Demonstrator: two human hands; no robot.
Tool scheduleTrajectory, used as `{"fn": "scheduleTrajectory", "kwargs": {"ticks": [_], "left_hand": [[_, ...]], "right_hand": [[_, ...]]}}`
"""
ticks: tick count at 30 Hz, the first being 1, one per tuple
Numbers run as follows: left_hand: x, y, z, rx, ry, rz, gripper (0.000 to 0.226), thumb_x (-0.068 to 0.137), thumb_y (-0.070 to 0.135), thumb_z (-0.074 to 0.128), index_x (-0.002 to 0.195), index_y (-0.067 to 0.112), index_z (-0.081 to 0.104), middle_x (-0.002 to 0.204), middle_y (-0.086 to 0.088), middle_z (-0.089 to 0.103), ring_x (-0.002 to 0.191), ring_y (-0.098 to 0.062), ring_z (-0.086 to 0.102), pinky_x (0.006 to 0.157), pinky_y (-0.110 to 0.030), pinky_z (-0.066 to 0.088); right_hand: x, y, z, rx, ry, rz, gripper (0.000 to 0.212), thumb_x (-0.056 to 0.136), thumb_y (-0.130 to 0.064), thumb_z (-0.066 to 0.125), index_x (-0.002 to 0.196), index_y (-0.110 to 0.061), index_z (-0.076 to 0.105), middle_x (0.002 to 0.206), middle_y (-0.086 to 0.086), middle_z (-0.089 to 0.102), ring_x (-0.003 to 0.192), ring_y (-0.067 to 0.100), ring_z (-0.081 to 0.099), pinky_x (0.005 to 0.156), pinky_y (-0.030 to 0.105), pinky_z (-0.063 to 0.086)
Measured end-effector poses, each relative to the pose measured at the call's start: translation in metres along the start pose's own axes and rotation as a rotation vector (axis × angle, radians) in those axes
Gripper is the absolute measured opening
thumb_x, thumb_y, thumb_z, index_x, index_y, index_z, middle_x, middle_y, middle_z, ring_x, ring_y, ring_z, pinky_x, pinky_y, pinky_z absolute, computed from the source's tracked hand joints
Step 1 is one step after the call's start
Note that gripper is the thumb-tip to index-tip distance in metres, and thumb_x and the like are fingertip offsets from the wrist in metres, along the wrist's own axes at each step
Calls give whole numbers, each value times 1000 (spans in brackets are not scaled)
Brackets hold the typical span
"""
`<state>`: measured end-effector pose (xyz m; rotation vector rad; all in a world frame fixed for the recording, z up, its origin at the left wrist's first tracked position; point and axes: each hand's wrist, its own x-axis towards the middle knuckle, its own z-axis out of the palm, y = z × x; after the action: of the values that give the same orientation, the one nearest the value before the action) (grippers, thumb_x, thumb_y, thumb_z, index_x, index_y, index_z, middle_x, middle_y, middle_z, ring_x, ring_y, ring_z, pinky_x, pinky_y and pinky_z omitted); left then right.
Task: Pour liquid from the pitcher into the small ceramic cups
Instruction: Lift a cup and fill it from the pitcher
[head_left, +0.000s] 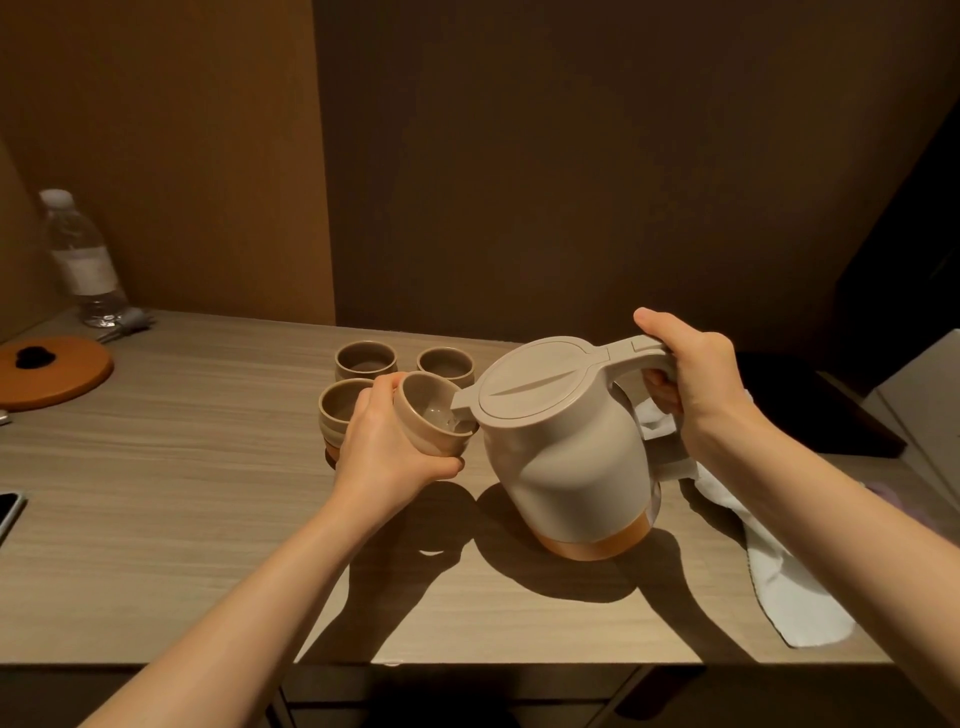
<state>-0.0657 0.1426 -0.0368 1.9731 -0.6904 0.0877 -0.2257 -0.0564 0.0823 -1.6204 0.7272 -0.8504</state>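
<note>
Tilting leftward above the surface (208, 545), the pitcher (561, 452) hung from the right hand (685, 374), its grip clamped round the handle; the spout met the tilted cup (434, 418) clasped in the left hand (387, 447). Three cups (363, 359) stood behind.
</note>
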Motion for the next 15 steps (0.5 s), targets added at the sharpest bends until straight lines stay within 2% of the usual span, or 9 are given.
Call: {"fn": "scheduleTrajectory", "kwargs": {"ticks": [5, 15], "left_hand": [[-1, 0, -1, -15, 3, -2, 103, 40, 38, 93, 127, 34, 39, 123, 6, 50, 105, -9, 45, 78, -29, 43], [-6, 2, 1, -27, -9, -27, 105, 42, 34, 94, 131, 28, 39, 129, 0, 49, 110, -13, 47, 85, -33, 47]], "right_hand": [[0, -1, 0, -1, -3, -1, 38, 83, -44, 64, 56, -18, 59, 46, -9, 54, 46, 4, 48, 40, 15, 35], [0, 0, 2, -16, 9, 4, 38, 82, -45, 65, 56, -18, 59, 50, -5, 55, 52, 9, 49, 47, 20, 36]]}}
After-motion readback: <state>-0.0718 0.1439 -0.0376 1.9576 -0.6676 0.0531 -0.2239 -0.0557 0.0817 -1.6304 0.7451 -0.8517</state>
